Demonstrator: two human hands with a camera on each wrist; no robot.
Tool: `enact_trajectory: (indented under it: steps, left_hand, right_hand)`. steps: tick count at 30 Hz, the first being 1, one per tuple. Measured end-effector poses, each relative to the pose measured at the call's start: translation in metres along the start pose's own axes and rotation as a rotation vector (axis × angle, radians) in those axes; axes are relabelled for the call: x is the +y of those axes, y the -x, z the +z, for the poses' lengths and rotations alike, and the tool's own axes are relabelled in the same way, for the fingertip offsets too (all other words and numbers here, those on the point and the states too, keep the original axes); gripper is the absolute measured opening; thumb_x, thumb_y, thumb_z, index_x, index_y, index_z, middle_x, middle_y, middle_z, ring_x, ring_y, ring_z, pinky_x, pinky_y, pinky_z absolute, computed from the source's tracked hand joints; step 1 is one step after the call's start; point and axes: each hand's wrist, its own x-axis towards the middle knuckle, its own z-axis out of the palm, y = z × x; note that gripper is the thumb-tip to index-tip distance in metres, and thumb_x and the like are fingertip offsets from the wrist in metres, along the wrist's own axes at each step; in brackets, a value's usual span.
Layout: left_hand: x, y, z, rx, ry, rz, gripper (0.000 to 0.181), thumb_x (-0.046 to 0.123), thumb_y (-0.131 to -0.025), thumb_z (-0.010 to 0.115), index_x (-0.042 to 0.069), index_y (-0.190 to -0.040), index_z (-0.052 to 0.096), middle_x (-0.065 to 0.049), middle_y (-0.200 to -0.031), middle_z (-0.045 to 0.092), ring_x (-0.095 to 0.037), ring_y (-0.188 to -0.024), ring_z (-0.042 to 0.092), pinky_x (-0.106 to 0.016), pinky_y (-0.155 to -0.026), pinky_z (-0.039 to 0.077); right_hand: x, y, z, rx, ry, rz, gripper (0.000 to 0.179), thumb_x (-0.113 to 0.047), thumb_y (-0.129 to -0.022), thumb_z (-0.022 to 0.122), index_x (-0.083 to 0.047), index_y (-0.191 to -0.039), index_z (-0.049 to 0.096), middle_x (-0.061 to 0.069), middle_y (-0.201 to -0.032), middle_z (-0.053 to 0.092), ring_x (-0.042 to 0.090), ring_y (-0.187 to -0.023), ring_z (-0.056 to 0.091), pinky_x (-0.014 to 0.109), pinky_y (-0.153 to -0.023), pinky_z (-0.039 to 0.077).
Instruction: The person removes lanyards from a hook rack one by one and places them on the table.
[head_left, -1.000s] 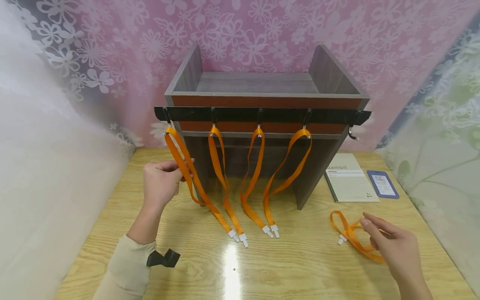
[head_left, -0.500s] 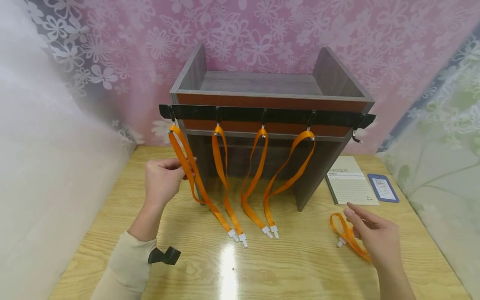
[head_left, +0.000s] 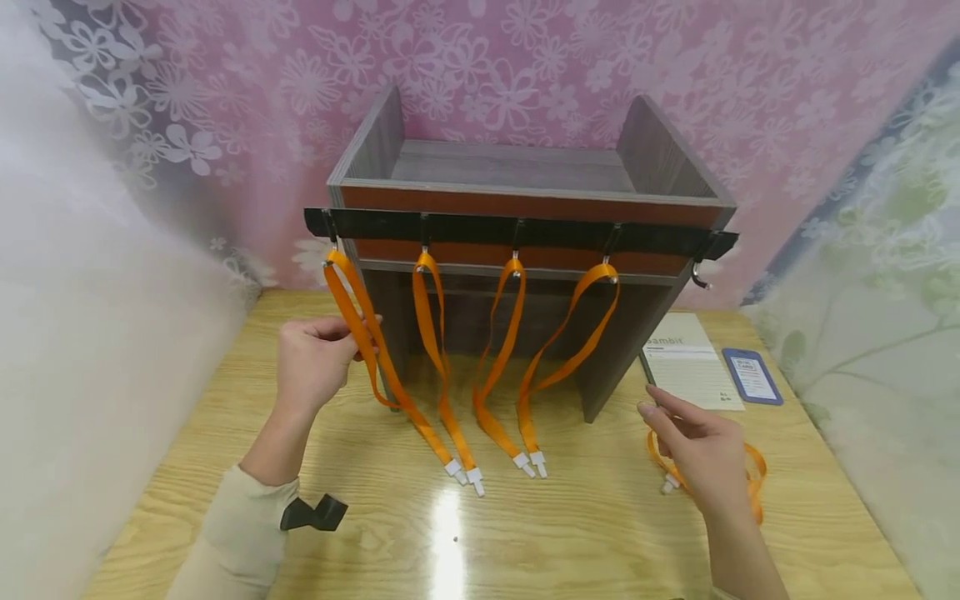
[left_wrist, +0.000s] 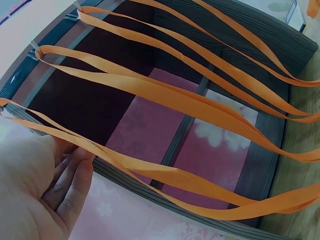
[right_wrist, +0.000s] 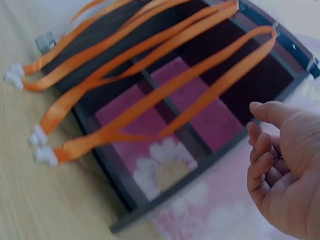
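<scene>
Orange lanyards with white plastic clips hang from hooks on a black rail (head_left: pixel 472 229) across the front of a grey wooden shelf unit. My left hand (head_left: pixel 315 358) pinches a strap of the leftmost lanyard (head_left: pixel 401 387) partway down; in the left wrist view the fingertips (left_wrist: pixel 80 162) meet that strap. My right hand (head_left: pixel 705 450) holds nothing, its fingers loosely bent, above the table at the right. Beneath and behind it lies a loose orange lanyard (head_left: pixel 757 467), partly hidden. The rightmost hook (head_left: pixel 701 277) bears no lanyard.
The shelf unit (head_left: pixel 525 193) stands at the back of the wood-grain table (head_left: pixel 360 533). To its right lie a notebook (head_left: pixel 693 362) and a blue badge holder (head_left: pixel 752 377). Flowered cloth (head_left: pixel 510 75) hangs behind and at the sides.
My right hand has moved left and slightly up, from over the loose lanyard to beside it, nearer the shelf unit. The left hand stays at the leftmost lanyard. The view has shifted slightly.
</scene>
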Motion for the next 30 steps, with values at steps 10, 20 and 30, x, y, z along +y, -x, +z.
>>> enact_trajectory:
  steps: [10, 20, 30]
  left_hand:
    - [0.003, 0.001, -0.007, 0.035, -0.049, 0.011, 0.033, 0.038, -0.080, 0.084, 0.005, -0.074, 0.081, 0.007, -0.054, 0.067, -0.015, -0.041, 0.056, -0.026, -0.037, 0.039]
    - [0.002, -0.001, -0.002, 0.014, -0.056, -0.008, 0.035, 0.038, -0.081, 0.084, 0.003, -0.076, 0.081, 0.012, -0.056, 0.068, -0.014, -0.054, 0.067, -0.025, -0.050, 0.053]
    - [0.003, -0.001, -0.001, 0.007, -0.069, -0.012, 0.035, 0.039, -0.081, 0.084, 0.004, -0.078, 0.081, 0.012, -0.057, 0.068, -0.013, -0.055, 0.066, -0.026, -0.049, 0.052]
  right_hand:
    - [-0.013, -0.012, 0.037, -0.088, 0.030, -0.165, 0.033, -0.015, -0.089, 0.077, -0.003, -0.120, 0.073, -0.010, -0.074, 0.065, 0.010, -0.048, 0.048, 0.028, -0.043, 0.037]
    - [-0.019, -0.019, 0.048, -0.091, -0.002, -0.178, 0.036, -0.016, -0.089, 0.077, 0.000, -0.120, 0.072, -0.012, -0.075, 0.066, 0.008, -0.049, 0.049, 0.025, -0.046, 0.041]
    - [-0.024, -0.025, 0.061, -0.075, -0.013, -0.197, 0.033, -0.016, -0.087, 0.079, -0.003, -0.117, 0.074, -0.015, -0.075, 0.070, 0.011, -0.047, 0.052, 0.023, -0.046, 0.045]
